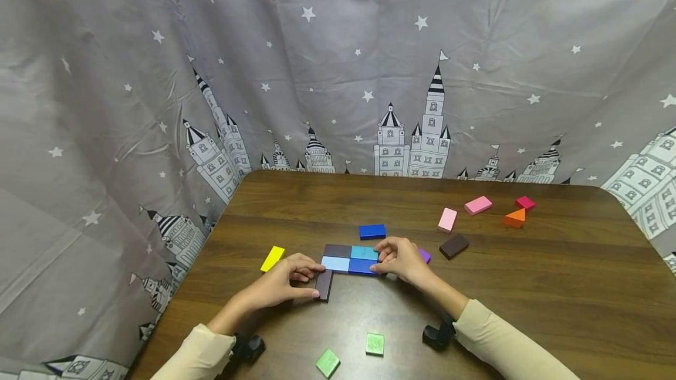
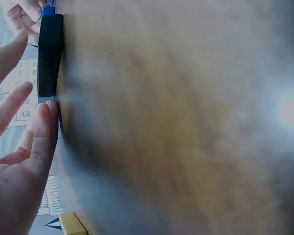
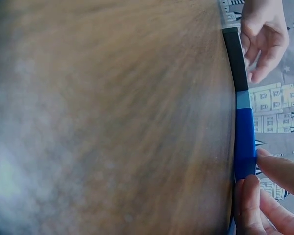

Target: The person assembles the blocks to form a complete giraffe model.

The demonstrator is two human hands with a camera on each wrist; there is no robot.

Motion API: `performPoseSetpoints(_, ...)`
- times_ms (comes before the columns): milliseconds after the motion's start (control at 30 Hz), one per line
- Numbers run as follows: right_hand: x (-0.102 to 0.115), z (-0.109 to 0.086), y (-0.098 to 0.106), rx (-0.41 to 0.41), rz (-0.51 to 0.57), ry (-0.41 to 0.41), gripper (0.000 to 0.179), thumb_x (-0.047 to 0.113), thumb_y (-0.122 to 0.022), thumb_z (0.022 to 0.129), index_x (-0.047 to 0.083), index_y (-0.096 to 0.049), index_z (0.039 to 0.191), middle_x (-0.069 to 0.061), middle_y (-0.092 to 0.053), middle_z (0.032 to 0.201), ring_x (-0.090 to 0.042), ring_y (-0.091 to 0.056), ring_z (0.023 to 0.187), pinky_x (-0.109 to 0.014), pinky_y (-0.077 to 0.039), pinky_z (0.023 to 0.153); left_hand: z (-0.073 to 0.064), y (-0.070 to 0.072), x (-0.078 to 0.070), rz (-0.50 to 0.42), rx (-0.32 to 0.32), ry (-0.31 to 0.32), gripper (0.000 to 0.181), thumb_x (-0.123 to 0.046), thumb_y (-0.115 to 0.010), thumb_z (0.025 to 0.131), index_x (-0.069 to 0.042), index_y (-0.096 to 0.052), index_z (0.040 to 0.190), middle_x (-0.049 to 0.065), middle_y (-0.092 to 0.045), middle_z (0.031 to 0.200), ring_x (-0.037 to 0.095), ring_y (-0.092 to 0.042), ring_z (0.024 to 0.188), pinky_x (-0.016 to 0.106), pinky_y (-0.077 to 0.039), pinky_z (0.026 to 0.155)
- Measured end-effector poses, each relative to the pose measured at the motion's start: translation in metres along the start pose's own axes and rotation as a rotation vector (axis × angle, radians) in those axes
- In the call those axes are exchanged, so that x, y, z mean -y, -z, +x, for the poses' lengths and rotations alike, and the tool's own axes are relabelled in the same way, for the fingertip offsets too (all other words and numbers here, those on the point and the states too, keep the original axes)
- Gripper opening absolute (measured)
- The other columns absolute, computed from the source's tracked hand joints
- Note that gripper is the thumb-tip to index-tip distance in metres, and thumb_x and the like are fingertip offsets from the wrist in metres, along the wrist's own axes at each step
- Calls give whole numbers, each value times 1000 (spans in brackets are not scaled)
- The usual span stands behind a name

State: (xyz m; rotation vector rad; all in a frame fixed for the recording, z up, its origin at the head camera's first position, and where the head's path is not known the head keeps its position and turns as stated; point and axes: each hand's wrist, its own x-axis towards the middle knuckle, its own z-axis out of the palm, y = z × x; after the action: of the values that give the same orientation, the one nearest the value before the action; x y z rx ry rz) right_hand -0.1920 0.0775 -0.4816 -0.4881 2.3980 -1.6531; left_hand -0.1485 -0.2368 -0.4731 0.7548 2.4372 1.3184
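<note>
Four flat blocks make a tight rectangle: a dark brown block (image 1: 337, 251) and a teal block (image 1: 364, 253) behind, a light blue block (image 1: 335, 264) and a blue block (image 1: 361, 267) in front. Another dark brown block (image 1: 324, 286) lies lengthwise at the front left corner. With thumb and fingertip, my left hand (image 1: 285, 280) touches its left side and the light blue block's left end. My right hand (image 1: 404, 260) rests thumb and forefinger against the right ends of the blue and teal blocks. Blue shows beside its fingers (image 3: 252, 188) in the right wrist view.
Nearby lie a yellow block (image 1: 273, 258), a second blue block (image 1: 372, 231) and a partly hidden purple block (image 1: 425, 255). Two green squares (image 1: 375, 344) sit near the front. Pink blocks (image 1: 477, 205), a brown block (image 1: 454, 246), an orange triangle (image 1: 514, 218) and a red piece (image 1: 525, 203) lie right.
</note>
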Motion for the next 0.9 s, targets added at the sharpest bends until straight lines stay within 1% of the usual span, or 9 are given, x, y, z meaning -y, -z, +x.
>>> performPoseSetpoints(167,0,0,0,-3,-4,3,36,-1,-87,71,-9,-69,100,-11,-66,76,-10,-60,62,-20,-49,56,7,1,1,-38,-14,-42,47,-11,-74,91,4,-59,133,22,-54,126,32,-63,105,37,-53,90)
performPoseSetpoints(367,0,0,0,-6,-6,-4,35,-1,-88,71,-8,-69,100,-10,-66,76,-9,-59,62,-20,-49,56,17,2,3,-39,-15,-20,47,-11,-72,93,3,-58,135,22,-56,131,30,-64,105,32,-54,88)
performPoseSetpoints(533,0,0,1,-4,-11,13,35,-1,-87,71,-9,-68,100,-12,-66,76,-8,-58,61,-20,-48,55,24,2,6,-39,-16,-4,48,-10,-73,92,4,-58,135,23,-56,130,26,-64,101,29,-54,86)
performPoseSetpoints(667,0,-1,1,-1,-12,20,35,-1,-87,72,-10,-68,100,-12,-66,76,-8,-58,61,-20,-49,55,28,2,7,-48,-24,6,47,-8,-73,92,5,-58,134,24,-56,128,25,-64,99,28,-55,84)
performPoseSetpoints(900,-1,-1,0,-8,-10,12,35,-1,-87,71,-9,-68,99,-12,-66,76,-8,-59,61,-20,-49,56,30,1,7,-37,-21,26,44,-5,-73,91,6,-60,131,24,-56,123,27,-64,99,27,-54,84)
